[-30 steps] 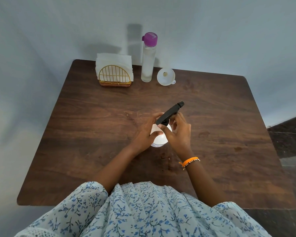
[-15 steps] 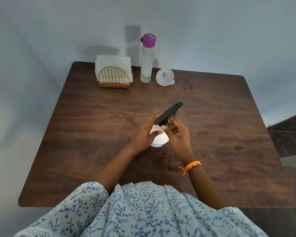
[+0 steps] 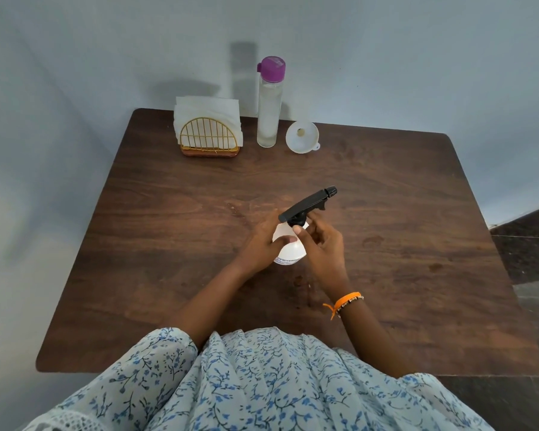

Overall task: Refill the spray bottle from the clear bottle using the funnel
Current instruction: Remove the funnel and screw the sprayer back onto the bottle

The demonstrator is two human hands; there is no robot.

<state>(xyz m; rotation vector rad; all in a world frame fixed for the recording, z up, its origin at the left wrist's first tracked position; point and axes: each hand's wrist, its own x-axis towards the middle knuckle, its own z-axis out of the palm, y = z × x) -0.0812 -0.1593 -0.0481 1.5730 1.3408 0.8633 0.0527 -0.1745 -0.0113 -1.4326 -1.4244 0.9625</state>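
A white spray bottle (image 3: 290, 252) stands at the middle of the brown table (image 3: 156, 231). My left hand (image 3: 262, 244) wraps its body from the left. My right hand (image 3: 321, 244) pinches the collar under the black spray head (image 3: 308, 205), whose nozzle points to the far right. The clear bottle (image 3: 269, 116) with a purple cap stands upright at the table's far edge. Just to the right of the clear bottle lies the white funnel (image 3: 302, 136), wide mouth tilted toward me.
A gold wire napkin holder (image 3: 207, 135) with white napkins stands at the far left of the table, beside the clear bottle. A pale wall runs close behind the table's far edge. Dark floor shows to the right.
My right hand's fingers have shifted around the spray head's collar, with the thumb now on its near side. The bottle and my left hand have stayed in place.
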